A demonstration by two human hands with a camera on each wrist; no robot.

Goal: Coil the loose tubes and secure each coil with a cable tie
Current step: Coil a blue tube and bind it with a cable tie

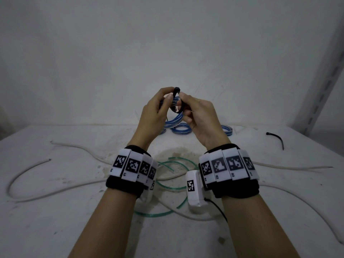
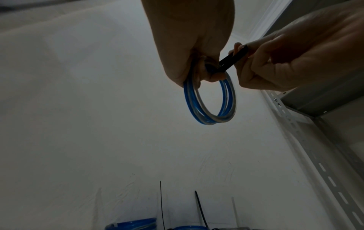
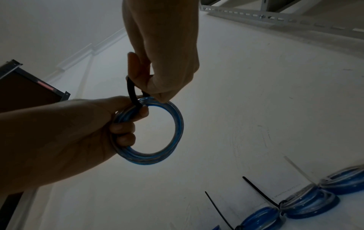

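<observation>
Head view gives me both hands raised above the white table (image 1: pixel 55 211), close together in front of the wall. My left hand (image 1: pixel 154 116) has its fingers curled round a blue coil (image 1: pixel 174 119) of tube, several turns held together and hanging free in the air; in the right wrist view I see those fingers hooked through the ring from inside. My right hand (image 1: pixel 199 120) pinches a black cable tie (image 1: pixel 176 94) between thumb and fingers, and the tie is looped over the top of the coil, right beside the left thumb. From the left wrist view the tie's strap runs from the right fingers down into the bundle; I cannot tell whether its tail is through the head. At the back of the table, by the wall, lie finished blue coils (image 3: pixel 309 203) side by side and touching, each bound with a tie whose tail sticks up, two black and one pale in the right wrist view. Nearer me, loose on the table, lie a green tube (image 1: pixel 167 187) curving under my wrists and long white tubes (image 1: pixel 37 192) sprawling to both sides. A spare black tie (image 1: pixel 277 138) lies alone to the right, well apart from the coils. No containers show in any view.
</observation>
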